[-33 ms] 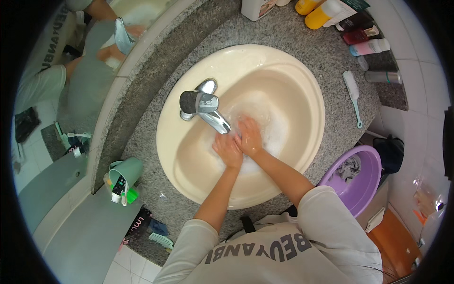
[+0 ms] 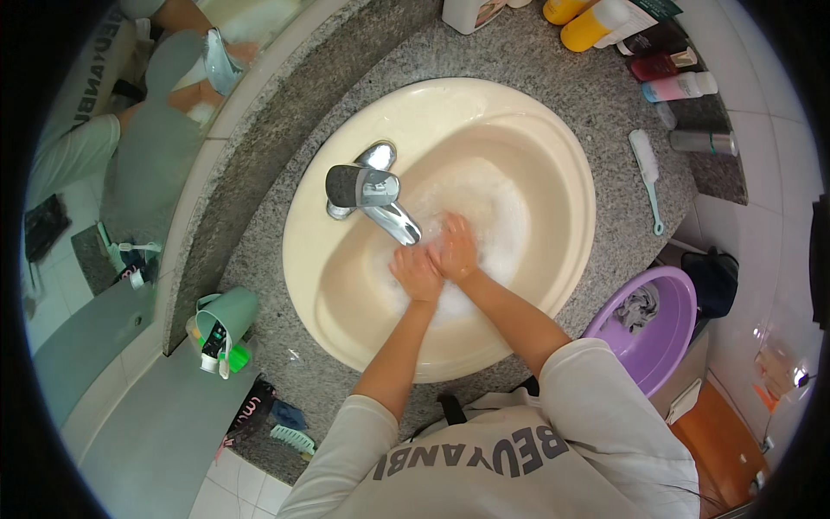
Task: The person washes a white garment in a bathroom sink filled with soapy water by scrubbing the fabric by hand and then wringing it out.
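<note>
My left hand point(image 2: 417, 275) and my right hand point(image 2: 454, 249) meet at the foamy water in the cream oval sink point(image 2: 566, 259), close below the spout of the chrome faucet point(image 2: 367, 186). They touch along their inner sides. Stretched fingers show on both, and I see nothing held. White suds point(image 2: 501, 233) hide some of the fingertips and whatever lies beneath them.
On the left stands a green cup point(image 2: 229, 313) with toothbrushes and a tube. A white-bristled brush point(image 2: 644, 160) lies right of the sink, below several bottles point(image 2: 596, 26). A purple basin point(image 2: 683, 346) with grey cloth stands lower right. A mirror point(image 2: 130, 199) borders the left.
The suds spread wider and look thicker to the right of my hands. Both hands stay in nearly the same place, with only a slight shift.
</note>
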`<state>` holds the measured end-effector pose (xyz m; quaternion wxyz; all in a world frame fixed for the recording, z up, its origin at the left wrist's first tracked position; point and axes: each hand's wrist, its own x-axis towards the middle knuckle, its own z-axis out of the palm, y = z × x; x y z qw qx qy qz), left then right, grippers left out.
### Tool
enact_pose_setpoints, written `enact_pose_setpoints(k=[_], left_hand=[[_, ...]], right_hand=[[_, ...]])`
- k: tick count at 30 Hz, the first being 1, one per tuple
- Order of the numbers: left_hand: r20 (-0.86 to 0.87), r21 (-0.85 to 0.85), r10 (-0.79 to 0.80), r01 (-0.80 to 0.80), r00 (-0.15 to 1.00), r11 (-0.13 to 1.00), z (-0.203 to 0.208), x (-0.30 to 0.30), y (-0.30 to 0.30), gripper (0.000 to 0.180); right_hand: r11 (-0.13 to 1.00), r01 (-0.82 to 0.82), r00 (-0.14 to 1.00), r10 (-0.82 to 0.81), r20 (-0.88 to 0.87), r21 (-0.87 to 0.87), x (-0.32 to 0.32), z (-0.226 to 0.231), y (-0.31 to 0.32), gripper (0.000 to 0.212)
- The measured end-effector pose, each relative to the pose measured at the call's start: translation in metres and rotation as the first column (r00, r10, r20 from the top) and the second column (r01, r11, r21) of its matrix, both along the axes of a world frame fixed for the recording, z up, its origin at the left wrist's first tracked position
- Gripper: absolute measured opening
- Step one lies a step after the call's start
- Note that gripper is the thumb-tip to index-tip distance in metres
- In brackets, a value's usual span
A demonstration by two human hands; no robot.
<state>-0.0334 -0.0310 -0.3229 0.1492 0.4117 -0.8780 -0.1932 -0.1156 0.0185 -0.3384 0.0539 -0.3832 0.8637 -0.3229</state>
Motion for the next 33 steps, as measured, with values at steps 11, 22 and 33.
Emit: enact_pose_setpoints(k=[11, 22, 33], left_hand=[[-0.301, 0.826, 0.547, -0.074, 0.781, 0.559, 0.006, -0.01, -0.062, 0.013], [0.032, 0.01, 0.078, -0.079, 0.996, 0.997, -0.007, 0.006, 0.0, 0.038], [-0.315, 0.844, 0.535, -0.026, 0.784, 0.536, -0.035, -0.018, -0.043, 0.026]], right_hand=[[0.996, 0.083, 0.838, -0.084, 0.539, 0.025, -0.027, 0.012, -0.024, 0.012], [0.99, 0.071, 0.982, -0.09, 0.166, 0.119, 0.018, 0.0, -0.004, 0.041], [0.96, 0.235, 0.943, -0.263, 0.203, 0.149, -0.02, -0.009, -0.029, 0.017]])
